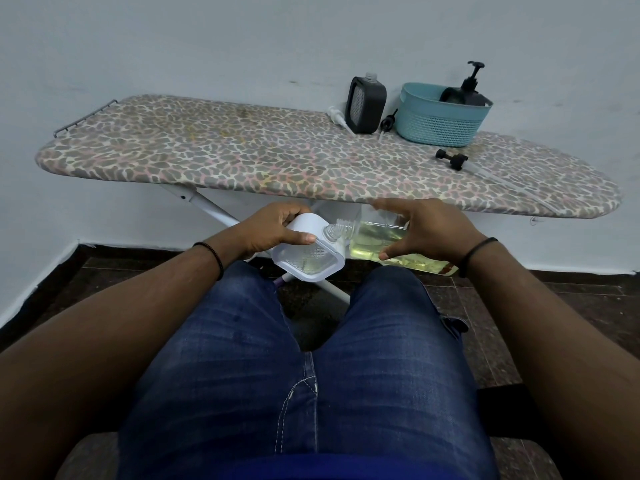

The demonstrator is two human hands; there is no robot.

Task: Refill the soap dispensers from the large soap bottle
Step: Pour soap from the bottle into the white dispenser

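Observation:
Above my knees, my left hand (273, 226) grips a white square soap dispenser (308, 258) with a clear window, tilted so its open neck points right. My right hand (429, 230) holds the large clear soap bottle (381, 242) of yellow liquid, lying nearly level. The bottle's uncapped mouth meets the dispenser's neck. A black dispenser (365, 105) without its pump stands at the back of the ironing board (242, 157). Another black dispenser (469, 90) with a pump sits in the teal basket (440, 123).
Loose pump heads lie on the board: a white one (337, 117) left of the black dispenser, a black one (388, 123) beside the basket, and another black one (452, 159) with a clear tube in front of it. The board's white legs stand behind my hands.

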